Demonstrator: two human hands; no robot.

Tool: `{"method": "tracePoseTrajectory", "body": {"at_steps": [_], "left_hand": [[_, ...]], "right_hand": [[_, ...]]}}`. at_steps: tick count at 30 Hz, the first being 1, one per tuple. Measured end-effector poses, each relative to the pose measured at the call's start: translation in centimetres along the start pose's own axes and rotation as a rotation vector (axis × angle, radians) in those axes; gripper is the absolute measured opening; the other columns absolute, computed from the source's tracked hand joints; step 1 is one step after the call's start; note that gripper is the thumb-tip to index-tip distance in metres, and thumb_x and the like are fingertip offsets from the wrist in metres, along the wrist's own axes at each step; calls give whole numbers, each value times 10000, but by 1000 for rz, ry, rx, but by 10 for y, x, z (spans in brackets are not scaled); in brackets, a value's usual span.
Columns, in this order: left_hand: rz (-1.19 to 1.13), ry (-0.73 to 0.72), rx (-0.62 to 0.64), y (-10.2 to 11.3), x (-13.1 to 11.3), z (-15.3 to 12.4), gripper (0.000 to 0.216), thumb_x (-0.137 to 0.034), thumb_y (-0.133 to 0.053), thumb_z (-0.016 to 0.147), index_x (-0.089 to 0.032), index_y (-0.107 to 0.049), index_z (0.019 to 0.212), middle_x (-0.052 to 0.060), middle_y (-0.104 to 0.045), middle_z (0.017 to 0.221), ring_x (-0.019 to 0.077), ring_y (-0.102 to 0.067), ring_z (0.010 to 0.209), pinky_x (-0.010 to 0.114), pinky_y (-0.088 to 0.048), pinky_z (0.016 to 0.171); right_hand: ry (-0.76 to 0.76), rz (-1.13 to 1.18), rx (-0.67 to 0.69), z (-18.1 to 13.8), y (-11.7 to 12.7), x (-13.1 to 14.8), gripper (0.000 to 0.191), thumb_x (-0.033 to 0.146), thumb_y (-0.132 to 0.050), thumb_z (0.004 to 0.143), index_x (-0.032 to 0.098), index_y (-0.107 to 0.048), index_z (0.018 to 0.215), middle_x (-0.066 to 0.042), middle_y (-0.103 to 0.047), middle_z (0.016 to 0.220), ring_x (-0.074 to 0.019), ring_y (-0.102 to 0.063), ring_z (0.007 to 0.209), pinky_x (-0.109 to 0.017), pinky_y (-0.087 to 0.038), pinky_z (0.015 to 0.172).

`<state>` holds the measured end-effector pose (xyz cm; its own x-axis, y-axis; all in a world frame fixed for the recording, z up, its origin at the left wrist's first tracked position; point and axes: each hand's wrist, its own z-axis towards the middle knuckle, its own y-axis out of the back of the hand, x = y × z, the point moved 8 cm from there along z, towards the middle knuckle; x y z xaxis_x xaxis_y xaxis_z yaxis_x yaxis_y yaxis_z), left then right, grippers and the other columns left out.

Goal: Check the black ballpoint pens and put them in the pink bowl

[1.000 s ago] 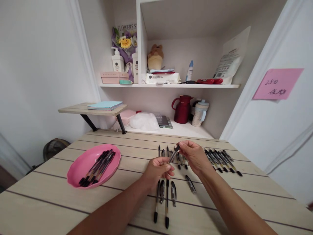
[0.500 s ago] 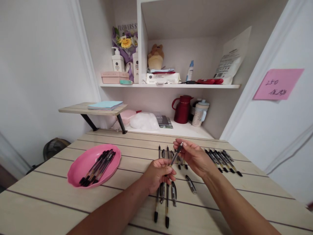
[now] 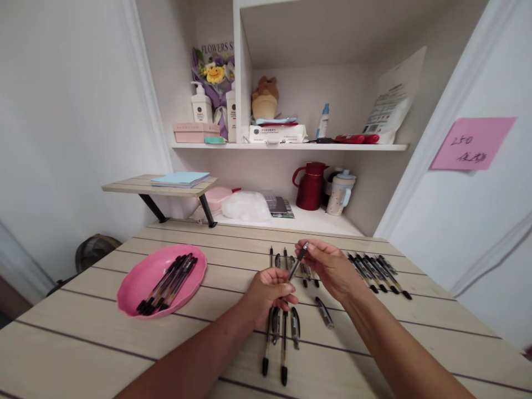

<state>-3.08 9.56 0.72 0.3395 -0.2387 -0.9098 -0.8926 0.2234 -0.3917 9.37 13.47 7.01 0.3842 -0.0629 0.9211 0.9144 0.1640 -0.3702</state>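
Note:
A black gel pen (image 3: pixel 296 262) slants up between my hands, its tip end toward the upper right. My left hand (image 3: pixel 270 293) grips the pen's lower part between thumb and fingers. At the tip end, my right hand (image 3: pixel 326 265) pinches it with thumb and fingertips. Under and in front of my left hand lie uncapped pens (image 3: pixel 284 349) with loose black caps (image 3: pixel 295 328) beside them. Another loose cap (image 3: pixel 324 313) rests below my right hand. Behind the hands are more pen parts (image 3: pixel 271 256), partly hidden by the fingers.
On the left, a pink dish (image 3: pixel 124 299) holds several pens (image 3: pixel 174 282). A row of pens and caps (image 3: pixel 380 271) lies on the right of the slatted table (image 3: pixel 233 360). Behind are a small raised stand (image 3: pixel 124 187), a red jug (image 3: pixel 311 185) and a tumbler (image 3: pixel 341 194).
The held pen and both hands have shifted very slightly, with the pen's tip a little lower and to the left. Nothing on the table has moved.

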Motion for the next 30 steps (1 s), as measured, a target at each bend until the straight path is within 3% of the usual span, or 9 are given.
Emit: {"method": "tracePoseTrajectory", "body": {"at_steps": [3, 7, 12, 17, 24, 27, 30], "left_hand": [[26, -7, 5, -2, -1, -1, 372, -225, -720, 558, -136, -519, 859, 7, -597, 669, 140, -626, 539, 152, -399, 388], [22, -8, -10, -1, -1, -1, 375, -232, -721, 552, -141, -518, 853, -3, -590, 666, 130, -620, 523, 155, -400, 396], [44, -23, -20, -1, -2, -2, 387, -251, -737, 529, -142, -523, 833, -13, -578, 643, 133, -617, 516, 167, -401, 411], [44, -25, -35, 0, -3, -3, 407, -263, -740, 518, -147, -519, 840, -16, -575, 643, 130, -614, 519, 169, -402, 424], [114, -70, -117, 5, -5, -5, 359, -254, -719, 533, -141, -535, 820, -27, -542, 630, 136, -622, 546, 168, -397, 434], [110, -84, -143, 8, -7, -4, 316, -234, -700, 551, -142, -539, 807, -34, -529, 624, 127, -616, 539, 175, -403, 441], [76, -100, -148, 11, -9, -3, 284, -214, -667, 587, -147, -525, 824, -26, -543, 642, 110, -603, 530, 176, -410, 449]], "right_hand": [[22, -44, -64, 1, 7, 0, 214, 318, -733, 593, 187, -674, 752, -40, -664, 796, -145, -585, 734, -258, -459, 652], [-24, -23, 22, 1, 1, -5, 302, 360, -703, 625, 201, -668, 881, -63, -666, 906, -168, -593, 801, -280, -458, 674], [20, -104, -66, 0, 8, -1, 186, 327, -737, 588, 191, -678, 701, -24, -662, 763, -131, -574, 719, -253, -442, 672], [-37, -56, 18, -1, 2, -4, 275, 350, -700, 634, 208, -681, 868, -50, -670, 883, -159, -584, 817, -275, -444, 696], [41, -137, -103, 2, 13, -5, 213, 340, -746, 559, 177, -679, 678, -41, -667, 816, -135, -564, 689, -270, -444, 651], [40, -226, -107, 2, 12, 0, 275, 395, -716, 581, 180, -664, 745, -40, -662, 778, -139, -570, 653, -263, -440, 593], [7, -501, -51, 0, 12, 7, 284, 445, -642, 641, 189, -629, 763, -23, -646, 681, -131, -558, 556, -241, -392, 485]]}}
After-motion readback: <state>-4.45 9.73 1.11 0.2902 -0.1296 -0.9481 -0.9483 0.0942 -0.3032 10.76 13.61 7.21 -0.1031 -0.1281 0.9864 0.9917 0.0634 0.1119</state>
